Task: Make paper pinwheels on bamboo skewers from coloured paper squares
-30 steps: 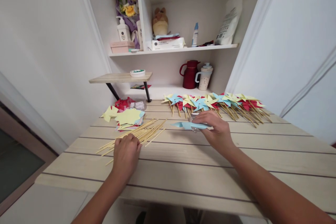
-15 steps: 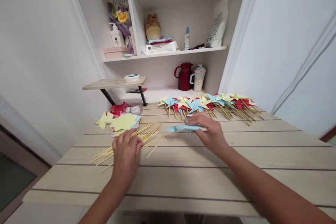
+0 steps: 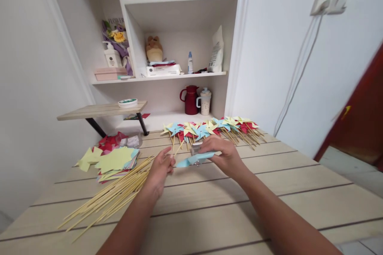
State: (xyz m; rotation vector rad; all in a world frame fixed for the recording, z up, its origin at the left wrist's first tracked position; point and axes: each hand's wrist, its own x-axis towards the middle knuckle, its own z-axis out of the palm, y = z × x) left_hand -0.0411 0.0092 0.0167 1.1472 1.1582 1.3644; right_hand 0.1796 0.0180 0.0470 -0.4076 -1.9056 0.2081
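Note:
My right hand (image 3: 224,152) pinches a light blue paper pinwheel (image 3: 187,162) over the middle of the table. Just left of it, my left hand (image 3: 161,167) is closed on a thin wooden stick (image 3: 179,147), whose tip points up and to the right. Beside my left forearm lies a bundle of loose wooden sticks (image 3: 110,195). A stack of cut paper pieces (image 3: 116,160), yellow on top, sits behind them. Partly hidden by my right hand is a small clear container (image 3: 196,147). Finished pinwheels on sticks (image 3: 202,130) lie in a row at the back.
Red paper pieces (image 3: 109,143) and a clear box of small white items (image 3: 131,141) are at the back left, under a small raised wooden stand (image 3: 98,111). A red jug (image 3: 190,99) and a lidded cup (image 3: 205,101) stand behind the pinwheels.
My left hand has lifted a stick off the bundle and brought it right, close to the blue pinwheel. My right hand still holds the pinwheel. The camera view has turned right.

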